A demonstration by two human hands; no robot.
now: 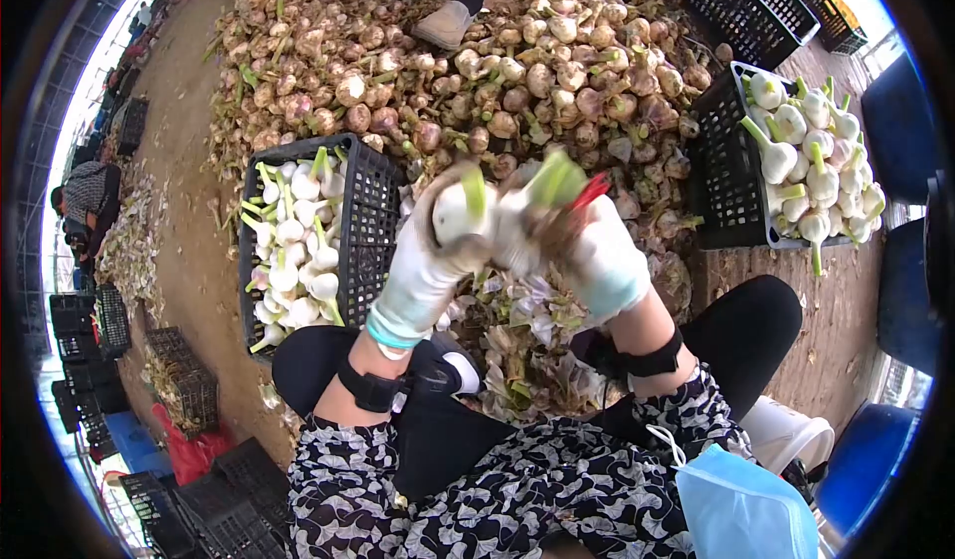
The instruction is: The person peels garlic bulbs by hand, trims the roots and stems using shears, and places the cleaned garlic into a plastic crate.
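In front of me my gloved left hand (pixel 416 266) is closed around a white garlic bulb (pixel 458 216) with a short green stem. My gloved right hand (pixel 609 259) is closed on a small red-handled tool (pixel 591 192), whose working end is blurred. Between the hands, a green stem piece (pixel 557 178) and brownish skin show smeared by motion, close to the right fingers. Loose garlic peels (pixel 532 305) lie below the hands. Beyond them spreads a big heap of untrimmed garlic (pixel 398 82).
A black crate (pixel 370 231) of cleaned garlic stands at my left, another crate (pixel 721 161), heaped high, at my right. A shoe (pixel 445 25) rests on the heap. Blue barrels (pixel 900 111) line the right side. Another person (pixel 90 196) is at far left, near more crates (pixel 184 375).
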